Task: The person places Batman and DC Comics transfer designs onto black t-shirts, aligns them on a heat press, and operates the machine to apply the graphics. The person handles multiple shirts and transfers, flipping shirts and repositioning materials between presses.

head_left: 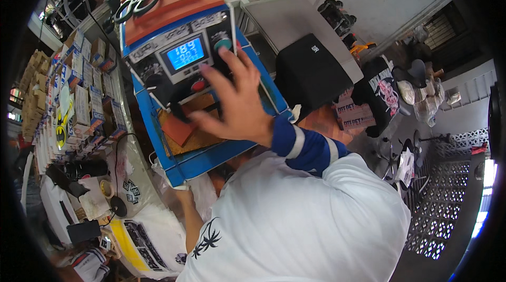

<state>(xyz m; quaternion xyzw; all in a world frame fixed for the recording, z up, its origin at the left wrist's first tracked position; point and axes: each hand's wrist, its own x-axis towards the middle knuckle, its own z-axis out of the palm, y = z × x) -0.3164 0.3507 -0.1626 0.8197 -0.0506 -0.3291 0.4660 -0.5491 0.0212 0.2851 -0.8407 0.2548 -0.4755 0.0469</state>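
My right hand (237, 105), in a blue wrist covering with pale stripes, is spread over the control panel (147, 56) of a blue press (195, 163). Its fingers are apart, close to the lit display (185, 52) and the green button (223, 44); a red button (198, 85) sits lower. Beneath the panel, an orange sheet (171, 129) lies on the press's platen, partly hidden. Black-handled scissors (138, 5) rest on the orange top. My left hand (183, 193) is at the press's near left corner, its fingers mostly hidden.
Stacked boxes (89, 103) line a bench on the left, with printed sheets (142, 245) toward the front. A folded black cloth (311, 68) lies on a grey machine (284, 18) to the right, beside printed black shirts (379, 92). A perforated block wall (443, 208) stands at far right.
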